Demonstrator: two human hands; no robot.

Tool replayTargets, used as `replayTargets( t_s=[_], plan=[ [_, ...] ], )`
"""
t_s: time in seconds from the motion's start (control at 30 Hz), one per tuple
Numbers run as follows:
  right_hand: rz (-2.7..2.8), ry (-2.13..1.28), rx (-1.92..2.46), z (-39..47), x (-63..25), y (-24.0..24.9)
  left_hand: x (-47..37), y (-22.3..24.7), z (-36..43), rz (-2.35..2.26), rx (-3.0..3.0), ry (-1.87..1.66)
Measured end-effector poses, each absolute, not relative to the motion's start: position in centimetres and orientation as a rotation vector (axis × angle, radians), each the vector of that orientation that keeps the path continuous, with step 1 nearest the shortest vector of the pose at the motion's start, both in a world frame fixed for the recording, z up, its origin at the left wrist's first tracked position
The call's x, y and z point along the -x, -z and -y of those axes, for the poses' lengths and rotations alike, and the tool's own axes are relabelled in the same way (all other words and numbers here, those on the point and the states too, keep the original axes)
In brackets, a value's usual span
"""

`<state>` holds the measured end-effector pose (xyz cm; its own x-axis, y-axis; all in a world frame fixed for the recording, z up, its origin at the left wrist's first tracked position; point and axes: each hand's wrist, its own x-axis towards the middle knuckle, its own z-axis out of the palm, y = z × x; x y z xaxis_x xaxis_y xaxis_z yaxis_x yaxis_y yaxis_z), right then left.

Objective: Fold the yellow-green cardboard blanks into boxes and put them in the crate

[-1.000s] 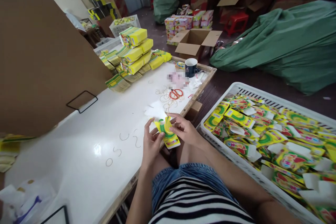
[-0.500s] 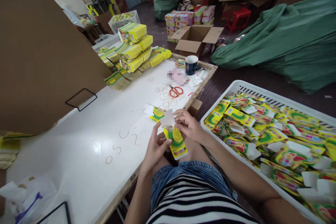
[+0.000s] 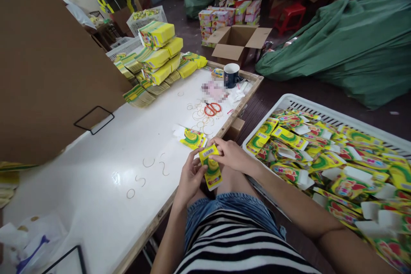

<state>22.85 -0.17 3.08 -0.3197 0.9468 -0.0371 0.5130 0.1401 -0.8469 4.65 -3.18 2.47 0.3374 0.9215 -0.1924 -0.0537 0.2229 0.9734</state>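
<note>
Between my hands, above my lap, is a small yellow and green carton (image 3: pixel 213 171) with a barcode on its top flap, which is folded down. My left hand (image 3: pixel 192 177) grips the carton's left side, thumb on its front. At the upper right edge, my right hand (image 3: pixel 229 154) holds the flap end with its fingers bent; some fingertips are hidden behind the carton. Another yellow carton (image 3: pixel 192 137) with white flaps lies on the white table (image 3: pixel 105 192) just beyond my hands.
Right of me stands a white plastic basket (image 3: pixel 290 99) full of folded cartons. On the table are red-handled scissors (image 3: pixel 212 109), loose rubber bands (image 3: pixel 148 162), a dark mug (image 3: pixel 231 78) and stacked bundles of yellow cartons (image 3: pixel 160 58). An open cardboard box (image 3: pixel 229 50) sits beyond the table's far edge.
The carton's top flap, raised with its pale inner side showing before, is now folded down so the barcode faces me. My right hand has shifted slightly down and left with it.
</note>
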Motion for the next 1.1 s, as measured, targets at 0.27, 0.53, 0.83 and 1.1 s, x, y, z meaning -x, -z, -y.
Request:
replayTargets(
  t_s=[0.27,0.53,0.83,1.1],
  plan=[
    [1.869,-1.093,1.398,0.8,-22.2,-2.9,-4.5,-2.3,2.9,-0.973,-1.068,-0.881],
    [1.912,-0.943,1.549,0.3,-21.9,-2.4,-4.7,-2.5,2.7,-1.043,-1.123,-0.895],
    [1.538,-1.072,1.197,0.8,-23.9,-0.7,-5.7,-2.6,2.4,-0.98,-1.067,-0.907],
    [1.299,-1.086,1.275,3.9,-28.2,-1.6,-11.1,-1.0,2.9,-0.727,-1.128,-0.904]
  ],
)
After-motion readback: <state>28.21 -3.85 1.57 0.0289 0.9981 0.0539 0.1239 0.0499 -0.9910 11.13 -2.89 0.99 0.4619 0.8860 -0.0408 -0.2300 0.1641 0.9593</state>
